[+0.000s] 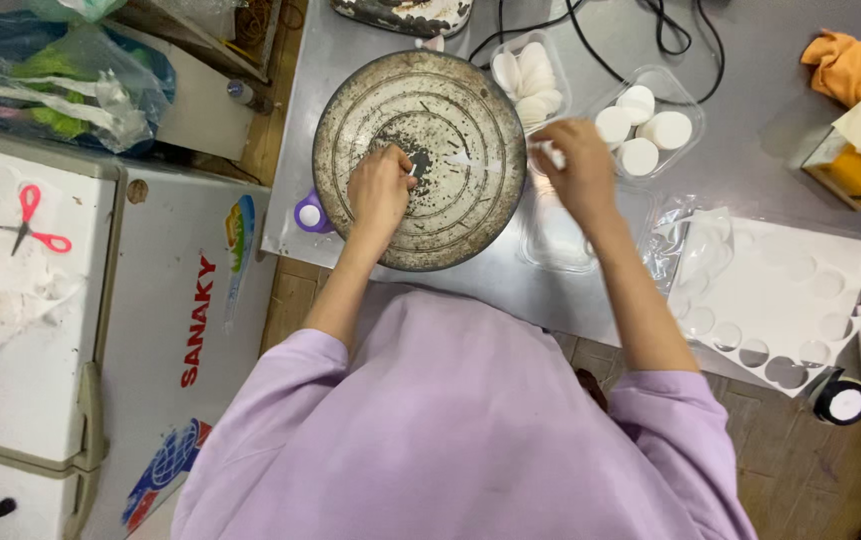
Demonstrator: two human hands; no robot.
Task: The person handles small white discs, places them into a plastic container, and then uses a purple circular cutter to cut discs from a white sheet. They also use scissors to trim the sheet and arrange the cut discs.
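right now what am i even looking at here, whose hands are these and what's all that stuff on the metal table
This is one picture from a camera worn on a person's head, looking down over their lilac sleeves. No machine: two bare hands. The left hand rests on a round, worn metal pan speckled with dark crumbs, pinching something small I cannot identify. The right hand holds a small white piece at the pan's edge. On the grey metal table lie clear plastic trays of white round discs, a white sheet with round holes cut out and an orange cloth. Red-handled scissors lie on a white chest to the left.
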